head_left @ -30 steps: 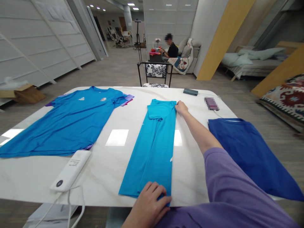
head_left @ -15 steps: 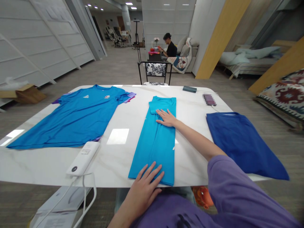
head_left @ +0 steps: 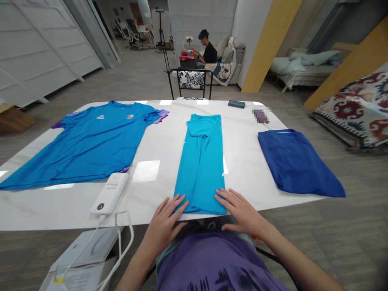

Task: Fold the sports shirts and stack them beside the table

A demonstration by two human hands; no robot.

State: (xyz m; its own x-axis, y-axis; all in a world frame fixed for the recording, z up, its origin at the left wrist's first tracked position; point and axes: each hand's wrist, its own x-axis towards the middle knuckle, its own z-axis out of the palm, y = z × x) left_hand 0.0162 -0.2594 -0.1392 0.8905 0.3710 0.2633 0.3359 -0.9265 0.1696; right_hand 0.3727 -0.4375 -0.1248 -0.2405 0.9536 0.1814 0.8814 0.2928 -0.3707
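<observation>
A turquoise T-shirt [head_left: 203, 161] lies folded into a long narrow strip on the white table [head_left: 242, 169], one sleeve turned in near its far end. At the strip's near left corner rests my left hand [head_left: 165, 220], fingers spread and touching the cloth. My right hand [head_left: 239, 210] is at the near right corner with its fingers stretched out over the edge of the fabric. Neither hand grips anything. To the left, a blue T-shirt [head_left: 103, 141] is spread flat over purple and pink garments. A folded dark blue garment [head_left: 298, 163] lies on the right.
A white power strip [head_left: 110, 193] with cables sits near the front left edge, above a white box [head_left: 87, 246]. A dark power bank [head_left: 236, 104] and a phone [head_left: 260, 116] lie at the back right. Beyond the table are a chair [head_left: 190, 80] and a seated person [head_left: 209, 50].
My right hand has come back from the sleeve area to the near right corner. My left hand has shifted to the near left corner. The view has tilted and moved slightly.
</observation>
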